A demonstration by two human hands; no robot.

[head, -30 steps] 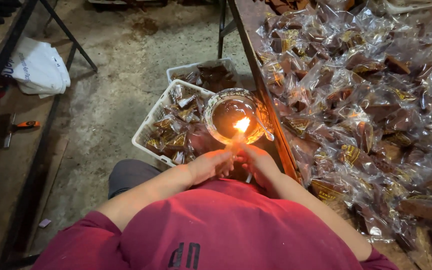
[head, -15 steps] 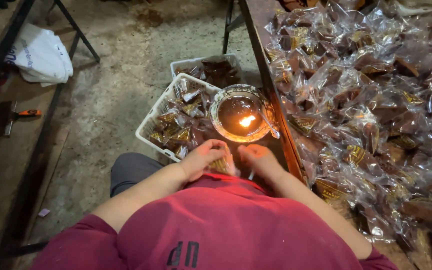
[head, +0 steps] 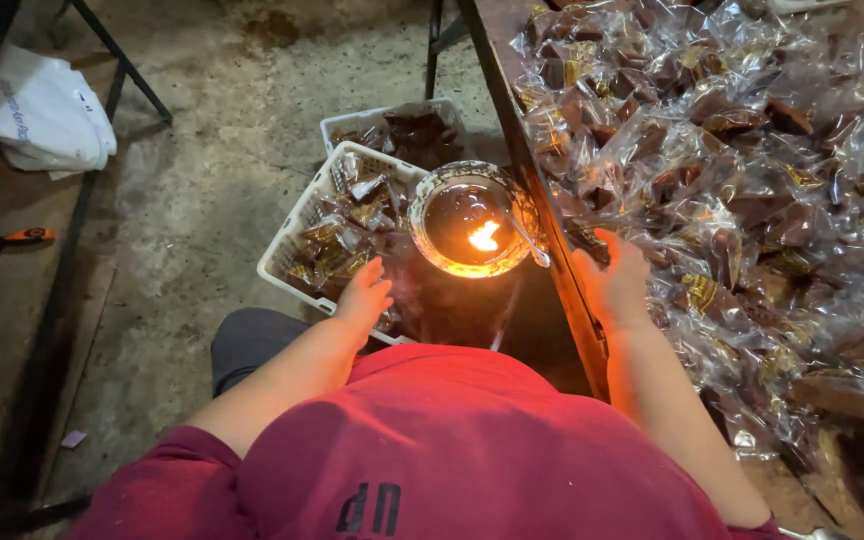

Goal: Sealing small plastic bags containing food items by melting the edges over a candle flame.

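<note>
Two hands work apart: our left hand (head: 364, 296) hangs loose-fingered over the white basket (head: 297, 225) at nine o'clock of the flame bowl (head: 472, 220), while our right hand (head: 614, 280), fingers spread and empty, reaches the wrapped packets (head: 732, 200) on the table (head: 512, 120) at three o'clock; next we likely pinch one packet.

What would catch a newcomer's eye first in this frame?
The small flame burning in a round glass bowl at centre, glowing orange. Next, the heap of clear-wrapped brown sweets covering the table on the right, where the right hand rests at its edge. The left hand is over a white basket of wrapped pieces.
</note>
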